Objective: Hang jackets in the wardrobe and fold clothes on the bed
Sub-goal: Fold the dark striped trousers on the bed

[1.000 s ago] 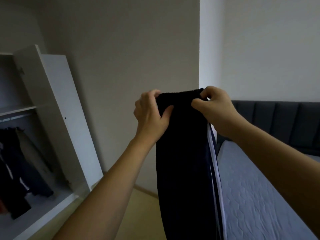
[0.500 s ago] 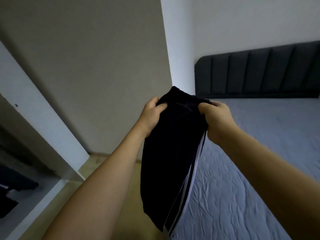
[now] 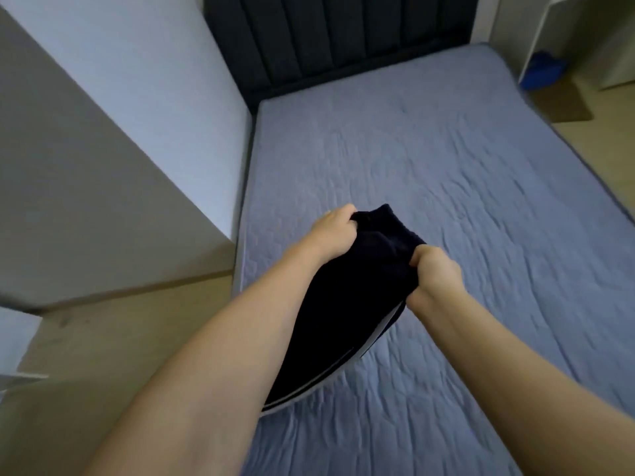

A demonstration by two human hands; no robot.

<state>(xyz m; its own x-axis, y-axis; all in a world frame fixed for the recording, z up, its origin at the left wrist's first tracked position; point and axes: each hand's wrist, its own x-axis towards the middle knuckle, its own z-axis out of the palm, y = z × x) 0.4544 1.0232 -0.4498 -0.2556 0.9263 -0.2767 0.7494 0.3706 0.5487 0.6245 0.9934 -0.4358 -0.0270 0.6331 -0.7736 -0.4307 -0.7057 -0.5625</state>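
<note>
Dark trousers (image 3: 347,304) hung from my left hand (image 3: 335,231) and right hand (image 3: 434,273), both gripping the waistband, legs trailing toward seven o'clock over the bed (image 3: 446,166)

Pale wall (image 3: 130,80) at left. Dark panelled headboard (image 3: 336,32) at far end. Wood floor (image 3: 113,324) at left, brown mat (image 3: 563,103) and white furniture (image 3: 549,25) at far right. Dim light.
</note>
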